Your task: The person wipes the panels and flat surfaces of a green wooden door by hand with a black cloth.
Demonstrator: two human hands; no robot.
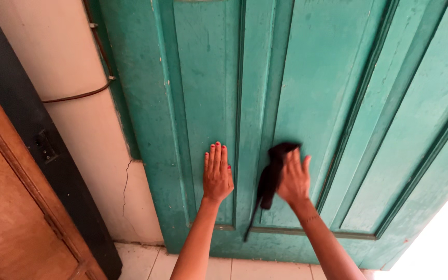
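Against the green panelled door [307,78], low down on a raised panel, sits the black cloth [275,168]; the right hand [294,179] presses it flat there, fingers closed over its upper part while a loose tail hangs down toward the bottom rail; the left hand [217,173] lies open and flat on the neighbouring panel, fingers together, holding nothing; risk as I see it: the dangling tail could slip free of the grip and drop to the tiled floor [245,267], or snag in the moulding grooves; flaking paint may come off under the rubbing; outward now, a pale wall [73,67] with a crack and a thin cable [86,93] stands left, then a brown wooden door [11,218]; nothing blocks either hand
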